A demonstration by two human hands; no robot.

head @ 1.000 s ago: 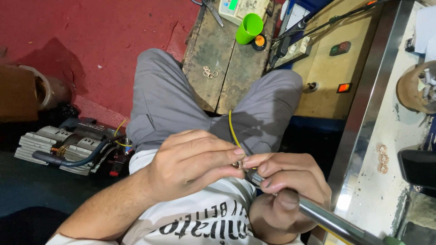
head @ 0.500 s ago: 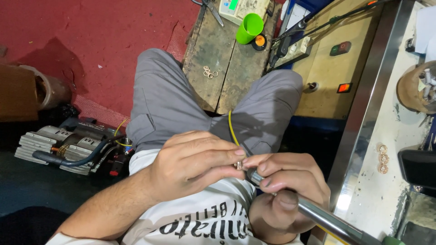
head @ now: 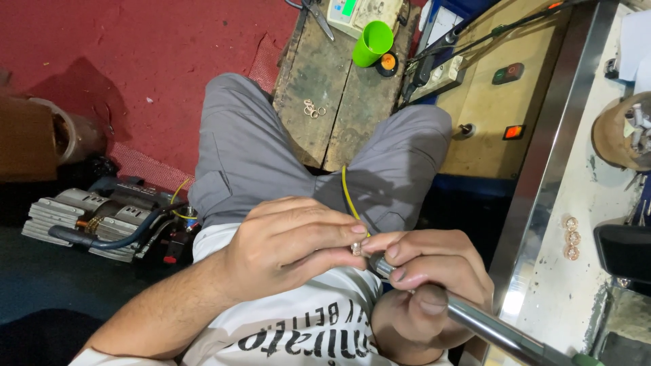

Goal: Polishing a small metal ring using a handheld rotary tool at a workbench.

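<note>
**Hands hold steady on the rod tip; almost nothing has moved**

Across the last second the scene has hardly changed. Both hands sit in the same place over the lap, and the head camera has not shifted either, so the work at the rod tip looks like a slow, fine adjustment, not a reach or a carry.

The right hand [head: 424, 285] is wrapped around a smooth grey metal rod [head: 502, 332], thumb pressed along its top, and the shaft runs out toward the lower right corner of the view. The left hand [head: 291, 247] meets it from the other side. Its thumb and forefinger are pinched together on a small pale metal piece [head: 357, 249] right at the rod's end, so the fingers of both hands are closed on what they hold. A thin yellow wire [head: 346, 193] rises in a curve from that same spot, up over the grey trousers; where its lower end attaches is hidden by the fingers.

Beyond the knees stands a worn wooden block [head: 339, 102] with a few small metal rings [head: 311, 108] lying on it and a green plastic cup [head: 372, 43] at its far edge. To the right, three more small rings [head: 571, 238] lie in a row on the pale counter [head: 576, 285].
</note>
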